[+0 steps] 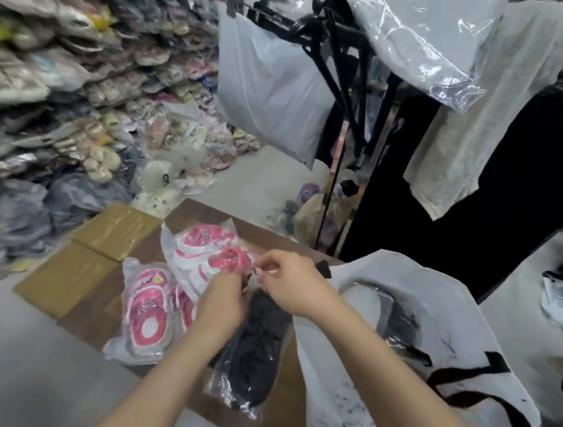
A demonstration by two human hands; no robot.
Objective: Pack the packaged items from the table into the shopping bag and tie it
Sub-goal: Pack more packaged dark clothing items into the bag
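A clear pack of pink and white shoes (205,257) is lifted over the brown table (92,308). My left hand (222,300) grips its lower edge and my right hand (289,279) pinches its right corner. A second pink shoe pack (146,317) lies flat at the left, partly under the lifted one. A pack of dark shoes (254,352) lies below my hands. The white shopping bag (408,346) with black handles stands open at the right, with a dark packaged item inside.
Bagged shoes are piled high along the left wall (63,72) and on the floor behind the table. A black clothes rack (350,92) with hangers, a grey plastic bag (268,84) and draped garments stands behind the table. Taped cardboard (113,228) covers the table's left corner.
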